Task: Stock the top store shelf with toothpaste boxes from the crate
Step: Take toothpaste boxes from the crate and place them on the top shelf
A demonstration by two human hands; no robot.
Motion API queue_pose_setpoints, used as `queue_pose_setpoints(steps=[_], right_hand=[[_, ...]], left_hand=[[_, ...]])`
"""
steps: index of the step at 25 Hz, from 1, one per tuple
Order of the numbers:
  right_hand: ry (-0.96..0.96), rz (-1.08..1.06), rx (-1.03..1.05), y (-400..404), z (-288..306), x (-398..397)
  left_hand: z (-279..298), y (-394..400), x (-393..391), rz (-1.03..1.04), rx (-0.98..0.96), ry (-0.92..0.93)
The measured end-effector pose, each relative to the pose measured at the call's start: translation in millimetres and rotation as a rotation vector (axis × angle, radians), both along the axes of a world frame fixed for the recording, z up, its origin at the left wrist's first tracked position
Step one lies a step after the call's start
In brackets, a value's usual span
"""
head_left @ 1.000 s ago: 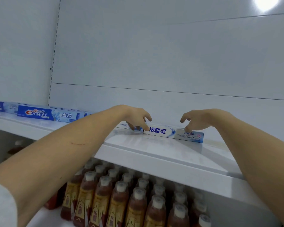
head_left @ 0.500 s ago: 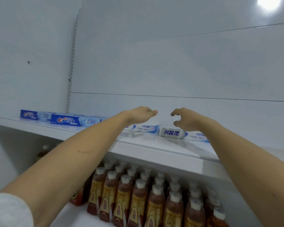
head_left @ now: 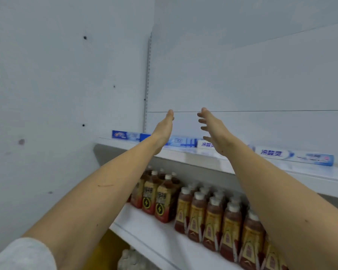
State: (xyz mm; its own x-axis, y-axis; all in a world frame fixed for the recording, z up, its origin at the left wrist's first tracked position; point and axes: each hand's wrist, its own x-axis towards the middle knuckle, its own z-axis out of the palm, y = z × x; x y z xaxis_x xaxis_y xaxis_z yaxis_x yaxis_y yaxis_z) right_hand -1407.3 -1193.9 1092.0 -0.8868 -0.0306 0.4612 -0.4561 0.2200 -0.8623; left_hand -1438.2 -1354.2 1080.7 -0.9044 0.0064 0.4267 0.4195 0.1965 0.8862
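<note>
Both raised above the top shelf (head_left: 183, 155) with nothing held: left hand (head_left: 164, 129) flat with fingers straight and together, right hand (head_left: 213, 131) open, fingers spread. Probably between placements, so next comes a reach back for the crate, out of view here. Along that shelf, a row of toothpaste boxes (head_left: 297, 156) lying flat; below it, bottled drinks (head_left: 211, 217) packed upright
</note>
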Motion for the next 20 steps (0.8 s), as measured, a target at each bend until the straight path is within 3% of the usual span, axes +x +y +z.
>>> queue_pose_setpoints(steps=[4,7,12,20], right_hand=[[0.013,0.104,-0.197,-69,-30,8],[-0.015,0.184,-0.220,-118,-81,15],[-0.115,0.319,-0.228,-163,-189,20],[-0.452,0.397,-0.209,-183,-354,18]], left_hand=[[-39,-55,22,0.079,0.221,0.086],[-92,-92,35,0.120,0.320,0.039],[-189,-125,66,0.181,0.335,-0.070],[-359,-144,98,0.414,0.330,-0.364]])
